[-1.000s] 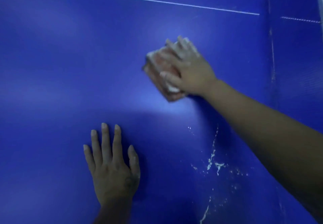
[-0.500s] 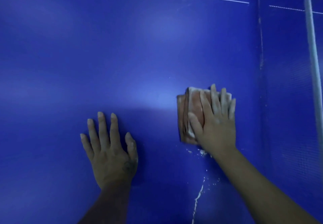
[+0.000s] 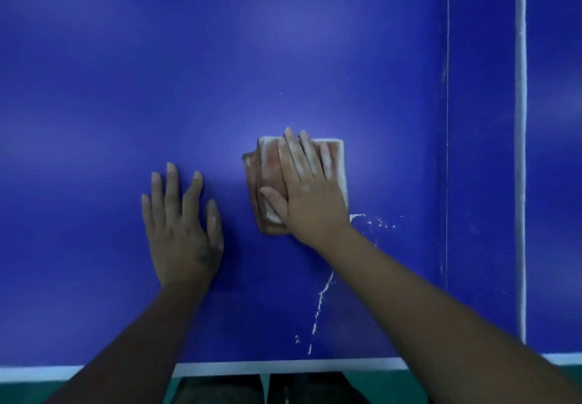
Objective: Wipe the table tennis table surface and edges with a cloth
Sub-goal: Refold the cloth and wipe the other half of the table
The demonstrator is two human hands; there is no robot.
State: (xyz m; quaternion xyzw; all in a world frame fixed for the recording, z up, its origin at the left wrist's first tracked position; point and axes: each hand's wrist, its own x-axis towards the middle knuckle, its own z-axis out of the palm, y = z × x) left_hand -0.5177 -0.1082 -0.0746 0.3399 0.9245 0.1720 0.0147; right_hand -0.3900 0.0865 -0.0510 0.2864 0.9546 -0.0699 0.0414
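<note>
Pinkish folded cloth (image 3: 267, 164), white-dusted — right hand (image 3: 311, 195) flat atop; left hand (image 3: 181, 230) splayed on table (image 3: 94, 88).

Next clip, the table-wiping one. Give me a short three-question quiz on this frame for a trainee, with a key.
1. True or false: the left hand grips the cloth.
2. Where does the white streak lie on the table?
A) beyond the cloth
B) between the cloth and the near white edge line
C) left of the left hand
3. Fill in: the right hand presses the cloth with ___ fingers.

Key:
1. False. It rests flat on bare table, apart from the cloth.
2. B
3. Straight
</note>
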